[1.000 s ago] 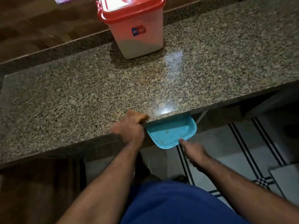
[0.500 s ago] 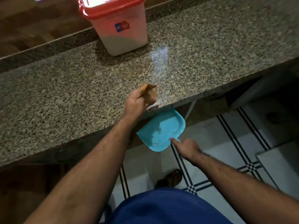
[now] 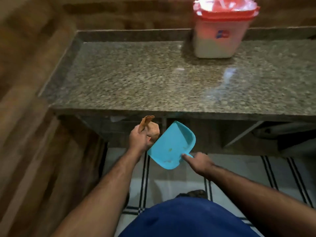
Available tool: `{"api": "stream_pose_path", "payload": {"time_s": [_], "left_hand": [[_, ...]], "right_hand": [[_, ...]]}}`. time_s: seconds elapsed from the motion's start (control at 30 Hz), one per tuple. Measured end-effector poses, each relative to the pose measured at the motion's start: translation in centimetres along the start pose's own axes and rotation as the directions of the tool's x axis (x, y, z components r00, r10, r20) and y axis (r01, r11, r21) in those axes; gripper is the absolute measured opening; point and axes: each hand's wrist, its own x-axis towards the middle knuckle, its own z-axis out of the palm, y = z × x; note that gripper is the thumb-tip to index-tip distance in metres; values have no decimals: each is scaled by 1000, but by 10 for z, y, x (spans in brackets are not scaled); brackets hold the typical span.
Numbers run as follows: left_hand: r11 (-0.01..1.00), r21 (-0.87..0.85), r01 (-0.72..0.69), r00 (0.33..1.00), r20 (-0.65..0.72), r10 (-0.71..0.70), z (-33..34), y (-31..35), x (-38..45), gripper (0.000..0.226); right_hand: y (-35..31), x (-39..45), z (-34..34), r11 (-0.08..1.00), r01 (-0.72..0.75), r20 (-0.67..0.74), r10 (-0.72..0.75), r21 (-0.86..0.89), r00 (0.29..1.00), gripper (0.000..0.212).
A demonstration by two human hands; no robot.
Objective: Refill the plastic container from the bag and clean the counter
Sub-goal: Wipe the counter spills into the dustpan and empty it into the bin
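Note:
A plastic container (image 3: pixel 220 36) with a red lid, partly filled with white grains, stands at the back right of the granite counter (image 3: pixel 145 79). My left hand (image 3: pixel 138 139) is closed around a crumpled brown cloth (image 3: pixel 151 128), held below the counter's front edge. My right hand (image 3: pixel 199 162) grips the handle of a blue dustpan (image 3: pixel 171 145), tilted just beside the cloth, with a few crumbs lying in it. No bag is in view.
A wooden wall (image 3: pixel 30 82) runs along the left of the counter and behind it. Below the counter is a dark open space with a metal frame (image 3: pixel 242 132). The floor (image 3: pixel 273 170) is white tile with black stripes. My blue clothing fills the bottom.
Both hands have drawn back from the counter edge and dropped below it, carrying cloth and dustpan. The view has swung left, so the container now appears at the right.

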Motion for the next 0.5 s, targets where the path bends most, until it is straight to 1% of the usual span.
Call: {"api": "stream_pose_path", "payload": {"time_s": [0.07, 0.1, 0.2, 0.23, 0.27, 0.33, 0.43, 0.47, 0.5], "left_hand": [[999, -35, 23, 994, -104, -27, -59, -20, -6, 19], [997, -64, 42, 985, -167, -52, -88, -29, -12, 23], [976, -180, 127, 922, -341, -183, -162, -66, -31, 34], [959, -233, 162, 894, -376, -243, -182, -83, -38, 44], [940, -283, 191, 867, -401, -296, -201, -100, -48, 48], [897, -388, 210, 803, -456, -385, -231, -139, -66, 51], [847, -490, 204, 676, -555, -484, -258, -190, -94, 64], [822, -535, 196, 643, -562, -520, -264, -200, -105, 63], [790, -583, 191, 603, -565, -563, -267, -211, -114, 56]], "right_hand": [[-37, -6, 27, 998, 52, 52, -50, -38, 997, 70], [-56, -11, 42, 996, 77, 76, -73, -52, 994, 70], [-103, -19, 88, 983, 149, 163, -130, -111, 978, 70], [-115, -22, 104, 973, 182, 202, -152, -140, 967, 68], [-128, -25, 119, 963, 207, 243, -163, -171, 956, 66], [-154, -30, 147, 946, 239, 322, -161, -220, 933, 61], [-185, -36, 184, 941, 219, 442, -86, -260, 893, 51], [-191, -34, 195, 940, 209, 474, -60, -269, 879, 47], [-196, -28, 207, 936, 210, 504, -42, -281, 863, 44]]}}
